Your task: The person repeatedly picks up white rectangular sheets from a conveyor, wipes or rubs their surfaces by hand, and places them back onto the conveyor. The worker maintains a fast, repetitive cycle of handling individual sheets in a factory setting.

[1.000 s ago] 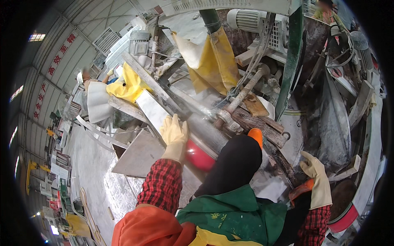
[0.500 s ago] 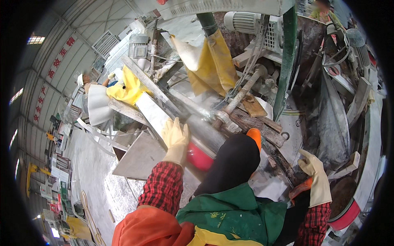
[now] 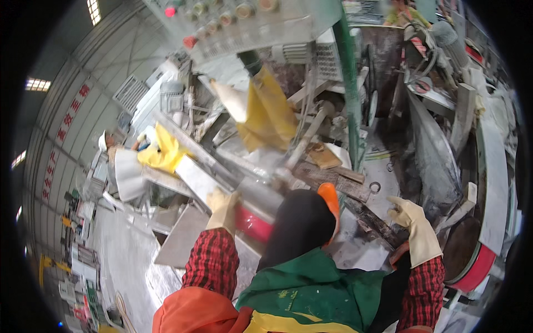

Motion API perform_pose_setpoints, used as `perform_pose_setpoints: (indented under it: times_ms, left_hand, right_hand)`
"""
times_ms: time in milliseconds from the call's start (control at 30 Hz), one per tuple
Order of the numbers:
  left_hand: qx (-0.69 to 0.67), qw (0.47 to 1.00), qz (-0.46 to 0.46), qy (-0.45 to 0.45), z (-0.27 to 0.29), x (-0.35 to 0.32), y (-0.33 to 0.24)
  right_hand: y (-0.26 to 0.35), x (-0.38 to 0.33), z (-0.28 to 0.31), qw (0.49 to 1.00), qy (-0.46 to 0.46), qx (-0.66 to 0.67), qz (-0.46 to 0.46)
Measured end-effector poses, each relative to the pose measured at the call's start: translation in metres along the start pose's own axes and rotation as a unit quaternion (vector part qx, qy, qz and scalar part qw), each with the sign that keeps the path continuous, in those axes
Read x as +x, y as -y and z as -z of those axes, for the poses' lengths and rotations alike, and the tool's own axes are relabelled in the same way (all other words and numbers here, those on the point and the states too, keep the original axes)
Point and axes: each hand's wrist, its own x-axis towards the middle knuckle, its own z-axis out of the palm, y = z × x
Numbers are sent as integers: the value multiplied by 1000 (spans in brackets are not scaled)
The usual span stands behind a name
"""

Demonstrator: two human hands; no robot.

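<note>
My left hand (image 3: 223, 211), in a cream rubber glove, rests at the near end of a long white strip (image 3: 200, 180), beside a red roller end (image 3: 252, 223). Its fingers are slightly blurred but look spread and bent over the edge. My right hand (image 3: 415, 228), gloved the same way, hangs above my right leg with loosely curled, parted fingers and nothing visible in them. My black-clad knee (image 3: 294, 225) rises between the hands, with an orange boot (image 3: 330, 208) beyond it.
A control panel with round buttons (image 3: 222, 25) overhangs the top, above a green post (image 3: 350, 100). Yellow sheeting (image 3: 266, 114) hangs under it. Wooden pieces (image 3: 327, 158) lie ahead. A belt roller with a red edge (image 3: 472, 266) stands at right. Another person (image 3: 114, 144) works far left.
My view has tilted up, so the button panel now shows at the top and the machinery appears shifted left. The left hand's fingers look more bent; the right hand remains free.
</note>
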Motion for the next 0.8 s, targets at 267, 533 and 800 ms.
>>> perform_pose_setpoints:
  times_ms: [267,533,800]
  left_hand:
    - [-223,974,4,36,57,-3,-4]
    - [-169,888,-234,358,85,-66,-132]
    - [-71,669,-607,422,-64,-193,-260]
  right_hand:
    - [-23,-6,-3,999,-26,14,17]
    - [-25,16,-28,984,-35,146,97]
    - [42,25,-3,629,-45,771,85]
